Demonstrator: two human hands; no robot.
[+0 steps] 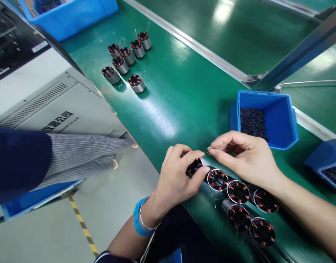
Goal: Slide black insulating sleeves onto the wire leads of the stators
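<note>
Stator (195, 165) | inside left hand (176, 175) grip | right hand (246, 159) pinches thin wire (207, 153)

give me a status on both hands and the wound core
Left hand around wound core. Right hand pinching thin wire beside it. More wound cores crowding close, blue bin just beyond right hand.

two hands (176, 175), one blue wristband (138, 221), thirteen copper-wound cylinders (138, 86), three blue bins (280, 122) on one green table (189, 91)

Grn tbl (189, 95), gry flr (113, 197)
</note>
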